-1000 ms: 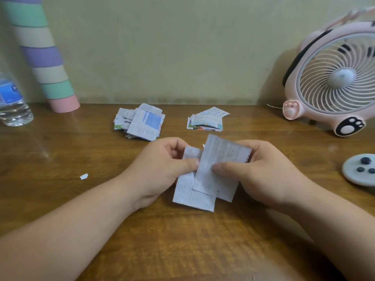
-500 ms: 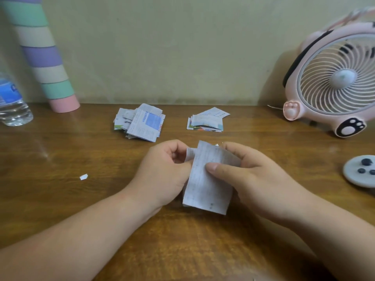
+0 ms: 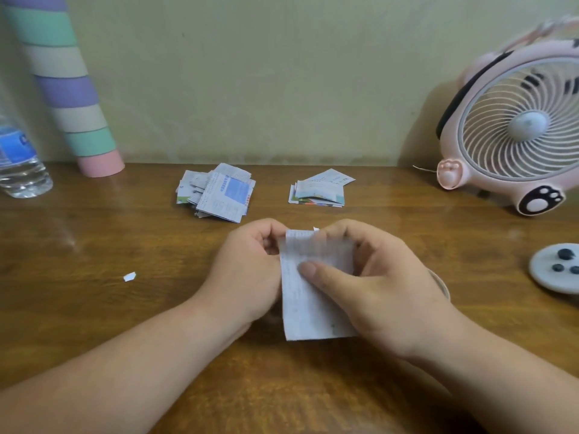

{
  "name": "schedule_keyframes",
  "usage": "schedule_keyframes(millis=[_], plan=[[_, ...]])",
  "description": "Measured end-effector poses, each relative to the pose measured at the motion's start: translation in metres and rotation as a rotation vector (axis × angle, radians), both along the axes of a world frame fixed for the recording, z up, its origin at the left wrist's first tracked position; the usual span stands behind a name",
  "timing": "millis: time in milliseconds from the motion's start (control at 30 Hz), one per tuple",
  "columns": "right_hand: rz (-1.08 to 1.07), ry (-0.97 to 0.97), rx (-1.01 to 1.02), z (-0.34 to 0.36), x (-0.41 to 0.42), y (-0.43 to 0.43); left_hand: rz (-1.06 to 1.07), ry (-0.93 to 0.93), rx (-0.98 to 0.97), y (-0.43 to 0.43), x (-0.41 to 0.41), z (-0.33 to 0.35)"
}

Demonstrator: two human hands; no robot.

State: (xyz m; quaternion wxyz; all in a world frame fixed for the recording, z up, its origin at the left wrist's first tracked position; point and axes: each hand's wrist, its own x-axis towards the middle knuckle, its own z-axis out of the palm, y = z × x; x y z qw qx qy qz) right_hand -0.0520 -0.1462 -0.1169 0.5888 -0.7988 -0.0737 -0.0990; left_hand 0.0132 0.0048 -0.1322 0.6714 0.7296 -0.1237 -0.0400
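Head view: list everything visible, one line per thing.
printed slips: count unclear, white, centre
left paper pile: one, white-blue, rear centre-left
right paper pile: one, white, rear centre
paper scrap: one, white, table left
water bottle: one, clear, left edge
striped tube: one, pastel, rear left
fan: one, pink, rear right
round disc: one, grey, right edge
table: one, brown, underneath
left hand: grips slips' left edge
right hand: pinches slips, thumb in front

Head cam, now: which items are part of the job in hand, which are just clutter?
In the job: left hand, right hand, both pinching the printed paper; likely the left paper pile and right paper pile.
Lying about: paper scrap, water bottle, striped tube, pink fan, grey disc.
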Motion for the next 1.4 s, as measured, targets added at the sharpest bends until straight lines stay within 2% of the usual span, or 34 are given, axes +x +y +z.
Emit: schedule_keyframes(millis=[133, 267, 367, 467, 567, 633, 933, 1233, 1400], plan=[[-0.105, 0.019, 0.001, 0.001, 0.003, 0.002, 0.042, 0.000, -0.009, -0.001, 0.000, -0.001], [-0.105, 0.185, 0.013, 0.003, 0.004, 0.000, 0.038, 0.014, -0.075, -0.002, -0.001, 0.000], [-0.158, 0.127, -0.075, 0.004, 0.006, -0.007, 0.010, 0.037, -0.161, -0.003, -0.004, 0.005], [-0.165, 0.131, -0.005, 0.008, 0.004, -0.010, -0.021, 0.044, -0.210, -0.002, -0.007, 0.008], [-0.005, 0.232, 0.147, 0.010, 0.001, -0.012, -0.075, 0.054, -0.216, -0.001, -0.009, 0.009], [0.028, 0.273, 0.143, 0.009, 0.000, -0.014, -0.104, 0.071, -0.204, -0.001, -0.010, 0.009], [-0.042, 0.252, 0.280, 0.008, 0.003, -0.019, -0.115, 0.184, -0.369, 0.003, 0.000, 0.009], [-0.097, 0.220, 0.216, 0.008, 0.003, -0.020, -0.164, 0.103, -0.231, 0.005, 0.000, 0.002], [-0.103, 0.251, 0.286, 0.006, 0.004, -0.020, -0.153, 0.121, -0.297, 0.004, 0.000, 0.003]])
